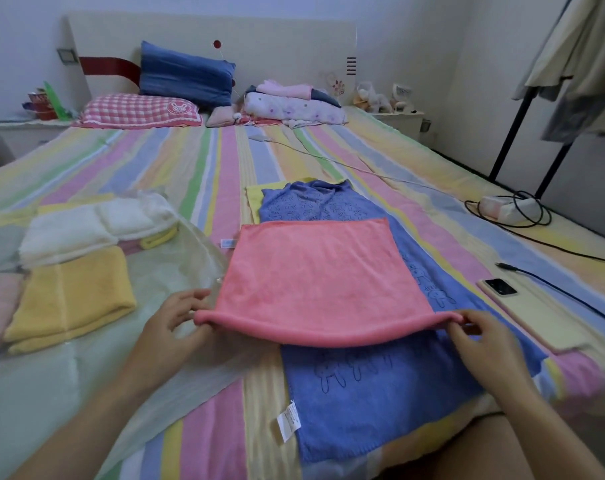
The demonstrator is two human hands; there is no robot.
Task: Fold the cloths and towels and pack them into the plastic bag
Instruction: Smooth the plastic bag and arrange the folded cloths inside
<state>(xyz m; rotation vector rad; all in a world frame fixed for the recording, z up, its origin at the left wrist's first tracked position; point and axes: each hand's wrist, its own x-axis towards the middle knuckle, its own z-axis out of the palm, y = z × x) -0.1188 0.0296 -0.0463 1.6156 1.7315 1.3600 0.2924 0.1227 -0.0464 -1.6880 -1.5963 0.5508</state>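
Pink towel [315, 278], doubled over, lies across blue rabbit-print towel [380, 393] on striped bed [207, 427]. My left hand [176, 317] and right hand [481, 337] each pinch a near corner of its fold, fingers clenched on cloth. Left of it: clear plastic bag [162, 282], folded white towels [69, 233], yellow towel [76, 299].

- Bed [197, 161] carried a sheet in pastel stripes; pale headboard [277, 39] behind.
- Blue pillow [187, 76] leaned on the headboard, above a pink checked pillow [138, 110].
- Bundle of folded bedding [294, 105] lay at the head, right of the pillows.
- Small flat white device [259, 137] sat mid-bed, thin cord trailing right.
- White box [505, 207] lay near the right edge, ringed by coiled black cord.
- Phone [500, 287] lay screen-down, black cable [508, 268] just beside it.
- Left nightstand [24, 133] held a red container [41, 105].
- Right nightstand [401, 121] held soft toys [373, 97].
- Clothes rack [512, 129] stood right, garments [578, 64] hanging.
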